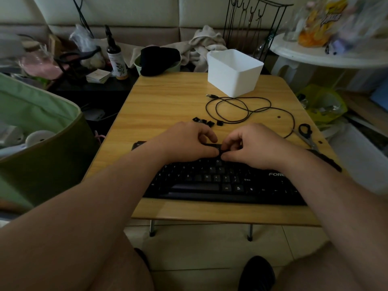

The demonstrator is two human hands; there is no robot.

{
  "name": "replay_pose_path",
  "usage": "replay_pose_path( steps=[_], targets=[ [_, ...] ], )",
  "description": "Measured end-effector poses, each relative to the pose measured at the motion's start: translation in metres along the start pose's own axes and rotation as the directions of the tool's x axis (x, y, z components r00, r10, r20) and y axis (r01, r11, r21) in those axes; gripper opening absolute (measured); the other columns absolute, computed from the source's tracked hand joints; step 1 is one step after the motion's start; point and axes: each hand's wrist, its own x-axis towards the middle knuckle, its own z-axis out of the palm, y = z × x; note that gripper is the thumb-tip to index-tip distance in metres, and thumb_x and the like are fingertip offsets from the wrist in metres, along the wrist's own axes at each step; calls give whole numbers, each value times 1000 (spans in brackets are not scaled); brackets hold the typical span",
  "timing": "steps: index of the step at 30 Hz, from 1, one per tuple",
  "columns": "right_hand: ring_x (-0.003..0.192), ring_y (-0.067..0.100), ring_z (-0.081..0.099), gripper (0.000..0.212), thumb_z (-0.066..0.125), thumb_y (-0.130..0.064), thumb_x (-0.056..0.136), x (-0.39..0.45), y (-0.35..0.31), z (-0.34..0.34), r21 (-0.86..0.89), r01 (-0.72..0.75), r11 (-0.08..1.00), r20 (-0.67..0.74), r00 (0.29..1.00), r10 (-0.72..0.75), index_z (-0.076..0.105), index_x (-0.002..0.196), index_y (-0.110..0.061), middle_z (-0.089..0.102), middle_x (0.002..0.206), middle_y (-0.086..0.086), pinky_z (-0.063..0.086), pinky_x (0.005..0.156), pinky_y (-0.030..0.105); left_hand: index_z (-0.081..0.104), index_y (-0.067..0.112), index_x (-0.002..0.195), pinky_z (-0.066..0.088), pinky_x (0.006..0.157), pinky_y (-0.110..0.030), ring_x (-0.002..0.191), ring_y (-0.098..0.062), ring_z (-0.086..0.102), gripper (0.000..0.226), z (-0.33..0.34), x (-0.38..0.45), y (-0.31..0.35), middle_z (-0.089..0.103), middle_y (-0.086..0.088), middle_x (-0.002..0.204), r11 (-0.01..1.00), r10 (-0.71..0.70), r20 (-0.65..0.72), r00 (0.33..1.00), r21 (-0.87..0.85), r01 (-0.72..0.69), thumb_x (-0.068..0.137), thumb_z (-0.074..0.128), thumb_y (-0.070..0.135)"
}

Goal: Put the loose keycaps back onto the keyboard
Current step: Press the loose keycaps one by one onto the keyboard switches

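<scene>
**Black keycaps: 1 is being fitted, a small heap waits**

Black keyboard (220, 181) lies on the near part of the wooden table (168, 97), and I have both hands over its upper rows. My left hand (186, 141) and my right hand (252, 143) meet close together near the middle of the board. The fingers (212, 152) of both hands are curled, and the thumb tips come together on something small and dark, which I judge to be 1 keycap (220, 152) that I am pressing into its place. The light is poor, so I cannot say if it already sits down fully or only rests on its post.

What is done: most lettered keys in the lower rows are visible and in place. The hands hide the upper rows, so I cannot count the gaps there.

What is left: a group of loose keycaps (204, 121), about 6, lies on the table just behind my left hand, apart from the keyboard. 1 more small dark piece (278, 117) lies to the right near the cable (241, 110), and another tiny one is at the right edge, but they are too small to name with certainty.

My judgement is that the task is somewhere in the middle or earlier, with several caps not yet returned. A white bin (235, 74) stands at the far side, and scissors (306, 133) lie at the right.
</scene>
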Motion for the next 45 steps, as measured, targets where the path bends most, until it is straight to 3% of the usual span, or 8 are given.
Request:
replay_pose_path(
  steps=[7, 14, 19, 25, 37, 42, 45],
  targets=[
    [76, 1, 63, 7, 86, -36, 81, 1, 1, 1, -4, -1, 1000, -41, 999, 1, 79, 81, -34, 71, 78, -14, 45, 62, 24, 69, 43, 117, 50, 88, -27, 105, -5, 60, 40, 1, -1, 3, 64, 17, 110, 1000, -23, 8, 1000, 15, 23, 81, 81, 55],
    [74, -5, 61, 5, 80, -36, 86, -3, -3, -2, -62, 28, 998, -38, 999, -31, 80, 91, -37, 69, 77, -19, 43, 61, 18, 69, 46, 111, 53, 93, -33, 104, -4, 62, 37, 4, 3, 3, 64, 20, 108, 997, -66, 33, 997, -44, 67, 77, 84, 55],
    [75, -5, 60, 9, 76, -33, 89, -5, -8, -3, -125, 47, 991, -33, 998, -51, 80, 95, -38, 68, 78, -20, 44, 62, 19, 70, 44, 115, 52, 91, -30, 103, -6, 63, 39, 5, 5, 5, 65, 17, 111, 994, -92, 42, 995, -64, 94, 78, 85, 50],
    [79, -1, 62, 9, 75, -33, 90, -5, -11, -3, -138, 39, 990, -28, 999, -44, 81, 94, -37, 70, 79, -17, 53, 70, 25, 73, 43, 103, 56, 88, -32, 96, -10, 67, 31, 8, 10, 5, 70, 9, 107, 978, -136, 26, 990, -156, 138, 75, 86, 46],
    [78, 4, 63, 6, 75, -33, 90, -5, -10, 2, -169, 36, 985, -33, 999, -42, 81, 91, -33, 68, 79, -15, 54, 68, 28, 69, 46, 108, 56, 96, -39, 106, -15, 64, 38, 10, 10, 15, 64, 9, 122, 984, -174, -14, 985, -45, 174, 74, 86, 46],
    [82, 4, 64, 11, 73, -37, 91, -6, -8, -2, -168, 55, 984, -25, 998, -60, 81, 98, -36, 71, 84, -15, 57, 75, 32, 72, 40, 106, 55, 84, -30, 97, -10, 66, 34, 9, 9, 12, 69, 9, 108, 971, -181, 13, 983, -155, 181, 77, 88, 41],
    [81, -1, 61, 13, 74, -38, 91, -7, -5, -3, -141, 72, 987, -9, 997, -74, 80, 103, -40, 69, 84, -19, 53, 71, 27, 73, 37, 103, 52, 76, -28, 93, -12, 68, 28, 9, 10, 11, 72, 5, 104, 959, -184, 23, 983, -217, 184, 80, 87, 34]
  ],
)
